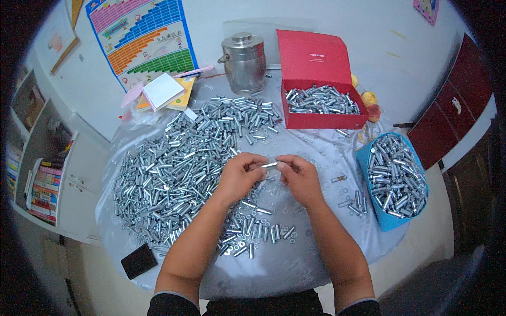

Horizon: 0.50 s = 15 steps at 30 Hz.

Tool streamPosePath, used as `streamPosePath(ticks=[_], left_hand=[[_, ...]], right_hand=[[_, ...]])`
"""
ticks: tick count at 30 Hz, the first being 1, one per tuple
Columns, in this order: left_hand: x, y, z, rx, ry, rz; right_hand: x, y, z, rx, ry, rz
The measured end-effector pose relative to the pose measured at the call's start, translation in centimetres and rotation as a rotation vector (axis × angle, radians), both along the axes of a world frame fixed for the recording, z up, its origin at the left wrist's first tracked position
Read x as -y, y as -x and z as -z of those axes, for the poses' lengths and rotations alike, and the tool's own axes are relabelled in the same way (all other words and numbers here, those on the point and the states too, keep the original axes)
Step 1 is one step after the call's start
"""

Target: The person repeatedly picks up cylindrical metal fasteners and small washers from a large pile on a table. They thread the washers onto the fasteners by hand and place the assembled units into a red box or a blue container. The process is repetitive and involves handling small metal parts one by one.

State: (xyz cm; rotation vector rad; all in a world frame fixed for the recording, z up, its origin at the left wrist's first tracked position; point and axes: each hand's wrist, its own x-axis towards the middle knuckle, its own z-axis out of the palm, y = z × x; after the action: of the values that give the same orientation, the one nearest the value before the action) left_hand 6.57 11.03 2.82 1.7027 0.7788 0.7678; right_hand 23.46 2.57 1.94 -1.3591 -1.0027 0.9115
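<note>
Between my two hands, over the middle of the table, is a small silver metal sleeve [270, 165]. My left hand [243, 171] pinches its left end, and the fingers of my right hand [298, 174] close on its right end. A big heap of similar metal sleeves [174, 168] spreads to the left of my hands. Nearer to me, between my forearms, lie loose sleeves [263, 231] and several small ring washers [293, 235]. A few more sleeves [356, 203] rest to the right of my right forearm.
An open red box [324, 121] full of sleeves stands at the back right. At the right edge is a filled blue basket [392, 224]. A metal canister [243, 63], a notebook [162, 90] and a black phone-like slab [139, 261] also share the cloth-covered table [258, 282].
</note>
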Motion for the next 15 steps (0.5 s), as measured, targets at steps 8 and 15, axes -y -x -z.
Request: streamPosePath(ticks=[8,15], left_hand=[[-3.1,-8.7,0.5,0.346,0.385,-0.077],[-7.4,-17.5,-1.5,0.439,0.394,-0.097]], right_hand=[[-2.2,-5.0,0.4,-0.267,-0.046,0.31],[-8.2,-11.5,-1.4,-0.222,-0.158,0.479]])
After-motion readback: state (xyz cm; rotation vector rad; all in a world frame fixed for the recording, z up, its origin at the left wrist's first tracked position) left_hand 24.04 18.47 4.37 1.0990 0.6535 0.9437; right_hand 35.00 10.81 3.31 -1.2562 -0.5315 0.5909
